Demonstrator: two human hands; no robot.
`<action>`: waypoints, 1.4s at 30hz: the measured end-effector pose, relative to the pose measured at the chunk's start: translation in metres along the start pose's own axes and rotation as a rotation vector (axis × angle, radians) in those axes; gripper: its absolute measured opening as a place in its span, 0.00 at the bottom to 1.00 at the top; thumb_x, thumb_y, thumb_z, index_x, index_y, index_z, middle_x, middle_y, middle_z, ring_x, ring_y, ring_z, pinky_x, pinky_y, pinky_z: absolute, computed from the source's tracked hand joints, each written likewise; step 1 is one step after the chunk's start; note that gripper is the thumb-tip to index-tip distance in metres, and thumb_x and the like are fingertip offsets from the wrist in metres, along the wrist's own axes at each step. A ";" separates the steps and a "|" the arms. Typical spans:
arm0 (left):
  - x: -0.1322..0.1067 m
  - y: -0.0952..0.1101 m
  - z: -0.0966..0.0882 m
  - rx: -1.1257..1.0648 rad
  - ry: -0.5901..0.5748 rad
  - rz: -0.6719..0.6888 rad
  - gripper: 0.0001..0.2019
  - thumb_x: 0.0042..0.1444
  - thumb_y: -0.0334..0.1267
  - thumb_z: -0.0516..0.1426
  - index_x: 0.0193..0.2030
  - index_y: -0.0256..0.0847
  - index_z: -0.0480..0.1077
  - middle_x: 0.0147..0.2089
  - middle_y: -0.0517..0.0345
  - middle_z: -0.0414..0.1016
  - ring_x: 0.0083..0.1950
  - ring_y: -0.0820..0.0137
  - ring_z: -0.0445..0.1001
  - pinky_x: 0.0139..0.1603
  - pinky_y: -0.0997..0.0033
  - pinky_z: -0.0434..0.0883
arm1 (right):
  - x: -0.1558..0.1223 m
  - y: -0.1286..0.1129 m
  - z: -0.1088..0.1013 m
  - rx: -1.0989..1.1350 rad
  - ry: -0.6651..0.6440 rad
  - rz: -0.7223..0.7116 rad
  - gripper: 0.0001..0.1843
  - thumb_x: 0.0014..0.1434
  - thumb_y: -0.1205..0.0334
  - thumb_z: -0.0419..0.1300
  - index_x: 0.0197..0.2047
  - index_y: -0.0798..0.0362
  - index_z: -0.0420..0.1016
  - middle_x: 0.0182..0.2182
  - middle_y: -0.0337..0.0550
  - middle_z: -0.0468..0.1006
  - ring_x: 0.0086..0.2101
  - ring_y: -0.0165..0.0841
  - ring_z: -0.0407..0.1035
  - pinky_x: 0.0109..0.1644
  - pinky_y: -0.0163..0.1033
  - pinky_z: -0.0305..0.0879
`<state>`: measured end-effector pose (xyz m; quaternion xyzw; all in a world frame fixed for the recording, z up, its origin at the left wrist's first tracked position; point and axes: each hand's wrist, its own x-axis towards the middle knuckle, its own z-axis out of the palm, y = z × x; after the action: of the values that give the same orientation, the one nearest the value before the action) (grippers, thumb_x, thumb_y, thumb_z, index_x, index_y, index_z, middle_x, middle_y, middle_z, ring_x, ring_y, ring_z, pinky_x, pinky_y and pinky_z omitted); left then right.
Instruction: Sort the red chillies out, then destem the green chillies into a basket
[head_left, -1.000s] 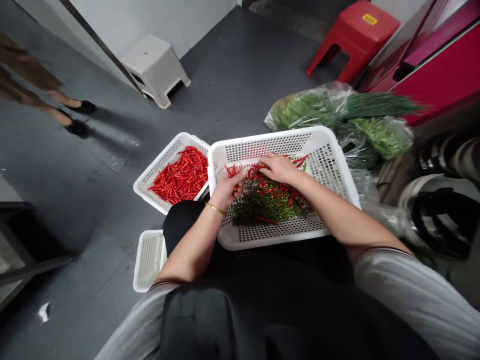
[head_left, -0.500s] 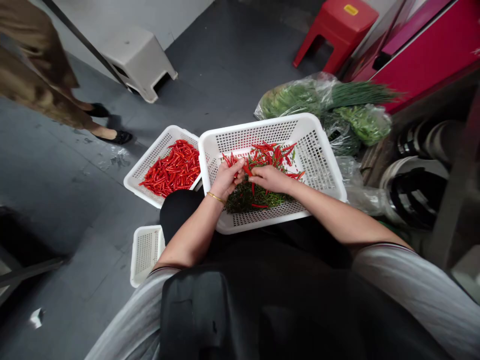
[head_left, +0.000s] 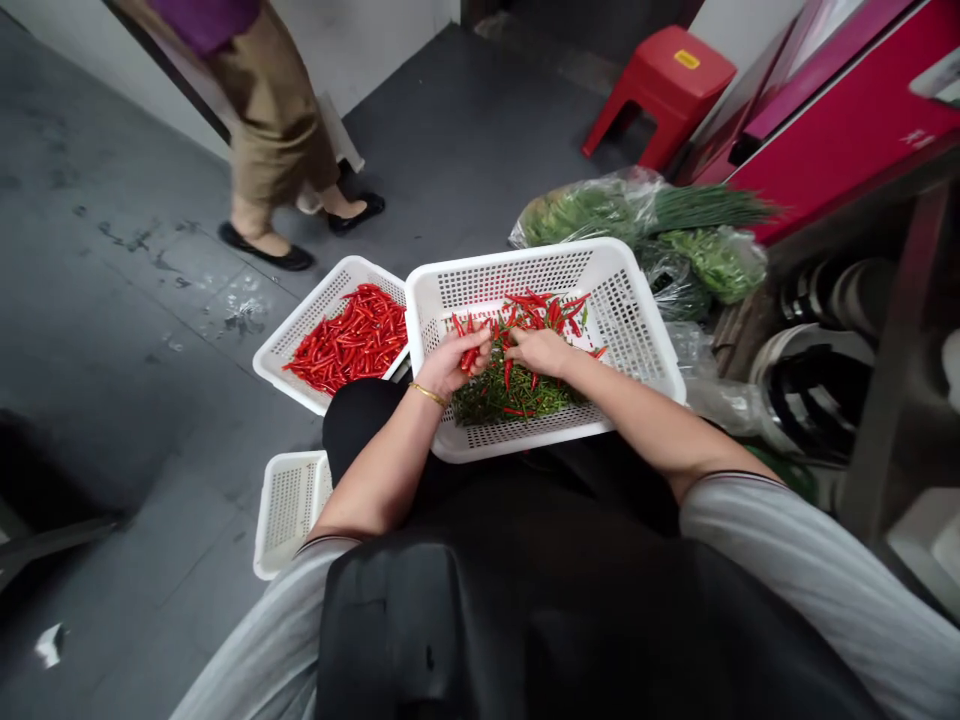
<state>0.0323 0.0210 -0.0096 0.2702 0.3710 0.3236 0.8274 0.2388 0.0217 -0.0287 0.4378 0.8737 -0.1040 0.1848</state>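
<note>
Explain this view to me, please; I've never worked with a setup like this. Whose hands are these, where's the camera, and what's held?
There is no machine here: you see a person's bare left hand and right hand. The camera is worn on that person's head, looking forward and down. In front of the body is a large white basket with a heap of green stems and red chillies inside. The left hand holds a few chillies. The right hand is close beside it, among the chillies; whether it grips one is hard to tell. To the left, a second white basket contains a pile of chillies. Another person's legs show at upper left.
</note>
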 end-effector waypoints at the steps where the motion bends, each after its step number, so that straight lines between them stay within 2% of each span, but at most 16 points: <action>1: 0.003 -0.004 0.000 0.088 0.042 -0.013 0.18 0.41 0.42 0.68 0.26 0.38 0.62 0.19 0.67 0.62 0.18 0.80 0.58 0.16 0.78 0.50 | 0.006 0.000 0.000 -0.010 -0.020 -0.029 0.17 0.67 0.57 0.49 0.50 0.49 0.77 0.53 0.53 0.70 0.43 0.39 0.72 0.36 0.37 0.62; 5: 0.014 -0.016 -0.002 0.592 0.250 0.107 0.16 0.34 0.37 0.70 0.26 0.37 0.67 0.19 0.67 0.64 0.21 0.79 0.59 0.21 0.77 0.55 | 0.004 0.000 -0.015 0.122 0.079 0.013 0.15 0.67 0.58 0.50 0.43 0.56 0.76 0.45 0.54 0.74 0.39 0.37 0.72 0.38 0.38 0.63; 9: 0.010 -0.014 0.008 0.812 0.026 0.271 0.13 0.37 0.38 0.69 0.23 0.36 0.70 0.21 0.65 0.66 0.25 0.78 0.61 0.26 0.76 0.59 | -0.030 -0.001 -0.036 0.685 0.187 -0.032 0.16 0.65 0.55 0.52 0.35 0.57 0.72 0.31 0.46 0.75 0.30 0.32 0.70 0.35 0.37 0.65; 11: 0.004 -0.012 0.014 0.700 -0.114 0.266 0.13 0.41 0.41 0.68 0.25 0.36 0.71 0.22 0.63 0.67 0.24 0.78 0.61 0.25 0.77 0.59 | -0.049 0.003 -0.038 1.079 0.187 -0.074 0.19 0.65 0.48 0.51 0.35 0.56 0.71 0.24 0.40 0.72 0.23 0.28 0.66 0.30 0.35 0.65; 13: -0.001 -0.010 0.016 0.499 -0.170 0.231 0.13 0.42 0.43 0.67 0.28 0.37 0.71 0.23 0.62 0.68 0.21 0.79 0.60 0.21 0.77 0.57 | -0.061 0.012 -0.033 1.298 0.138 -0.060 0.24 0.63 0.41 0.52 0.37 0.56 0.72 0.22 0.38 0.72 0.19 0.27 0.64 0.27 0.35 0.65; 15: -0.002 -0.008 0.014 0.290 -0.168 0.203 0.15 0.43 0.45 0.66 0.28 0.37 0.69 0.22 0.62 0.67 0.18 0.80 0.58 0.18 0.77 0.54 | -0.060 0.023 -0.021 1.224 0.047 0.091 0.27 0.60 0.37 0.54 0.35 0.56 0.74 0.22 0.41 0.73 0.20 0.29 0.66 0.28 0.37 0.67; 18: 0.000 -0.006 0.007 0.095 -0.160 0.177 0.17 0.40 0.48 0.65 0.28 0.37 0.68 0.22 0.61 0.67 0.19 0.78 0.62 0.15 0.78 0.52 | -0.037 0.031 0.001 0.754 -0.021 0.442 0.29 0.61 0.38 0.53 0.31 0.58 0.77 0.29 0.53 0.79 0.31 0.37 0.74 0.38 0.41 0.70; 20: 0.001 -0.005 0.004 0.071 -0.156 0.149 0.18 0.41 0.49 0.65 0.30 0.37 0.68 0.24 0.59 0.69 0.20 0.76 0.66 0.14 0.79 0.51 | -0.016 0.031 0.012 0.497 -0.025 0.570 0.27 0.60 0.41 0.56 0.34 0.60 0.79 0.37 0.58 0.80 0.40 0.42 0.75 0.43 0.41 0.69; 22: 0.000 -0.007 0.003 0.104 -0.122 0.130 0.16 0.42 0.46 0.66 0.31 0.38 0.67 0.23 0.61 0.69 0.20 0.77 0.66 0.14 0.79 0.53 | -0.003 0.030 0.016 0.441 -0.049 0.590 0.20 0.59 0.48 0.60 0.37 0.60 0.80 0.39 0.57 0.81 0.43 0.41 0.75 0.45 0.39 0.69; 26: 0.003 -0.016 0.005 0.241 0.002 0.108 0.15 0.39 0.36 0.68 0.26 0.37 0.66 0.18 0.66 0.64 0.16 0.81 0.60 0.15 0.80 0.54 | -0.010 0.037 0.006 0.629 -0.083 0.596 0.15 0.61 0.58 0.56 0.42 0.58 0.80 0.31 0.47 0.81 0.32 0.33 0.76 0.39 0.34 0.69; 29: 0.008 -0.018 0.008 0.185 0.070 0.089 0.16 0.38 0.34 0.68 0.23 0.38 0.62 0.16 0.68 0.59 0.15 0.82 0.58 0.14 0.80 0.52 | -0.021 0.039 -0.004 0.473 -0.097 0.604 0.15 0.58 0.56 0.60 0.41 0.57 0.81 0.37 0.51 0.82 0.37 0.37 0.76 0.41 0.37 0.69; 32: 0.007 -0.012 0.009 0.038 0.009 0.014 0.14 0.39 0.35 0.66 0.26 0.38 0.63 0.18 0.67 0.62 0.17 0.78 0.64 0.15 0.80 0.56 | -0.013 0.030 -0.004 0.378 -0.080 0.646 0.21 0.57 0.49 0.60 0.42 0.58 0.80 0.44 0.58 0.80 0.46 0.43 0.74 0.46 0.41 0.69; 35: 0.003 -0.008 0.007 0.034 -0.036 -0.064 0.16 0.38 0.36 0.66 0.33 0.38 0.67 0.23 0.61 0.70 0.22 0.72 0.71 0.18 0.77 0.63 | 0.004 0.022 0.003 0.437 -0.091 0.657 0.19 0.55 0.52 0.63 0.41 0.60 0.79 0.41 0.59 0.80 0.47 0.43 0.74 0.48 0.41 0.69; 37: 0.002 -0.010 0.005 0.083 -0.005 -0.063 0.17 0.38 0.37 0.67 0.34 0.38 0.68 0.21 0.63 0.69 0.20 0.74 0.69 0.17 0.77 0.62 | 0.007 0.022 0.003 0.569 -0.125 0.650 0.12 0.53 0.59 0.65 0.34 0.61 0.78 0.32 0.57 0.81 0.39 0.41 0.77 0.44 0.40 0.71; 39: 0.002 -0.014 0.005 0.157 0.049 -0.028 0.16 0.38 0.38 0.69 0.32 0.37 0.68 0.17 0.67 0.64 0.16 0.78 0.62 0.15 0.79 0.56 | 0.000 0.023 -0.002 0.855 -0.117 0.649 0.09 0.53 0.62 0.64 0.27 0.58 0.74 0.23 0.49 0.78 0.27 0.35 0.75 0.35 0.39 0.73; 42: 0.006 -0.023 0.011 0.293 0.058 0.023 0.17 0.36 0.37 0.70 0.31 0.35 0.70 0.17 0.66 0.65 0.16 0.81 0.59 0.16 0.79 0.53 | -0.020 0.014 -0.015 1.334 0.057 0.528 0.09 0.55 0.60 0.64 0.28 0.55 0.69 0.20 0.41 0.75 0.20 0.29 0.70 0.26 0.36 0.71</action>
<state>0.0516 0.0079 -0.0220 0.3828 0.4350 0.2831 0.7643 0.2574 0.0206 -0.0075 0.6568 0.4933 -0.5563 -0.1261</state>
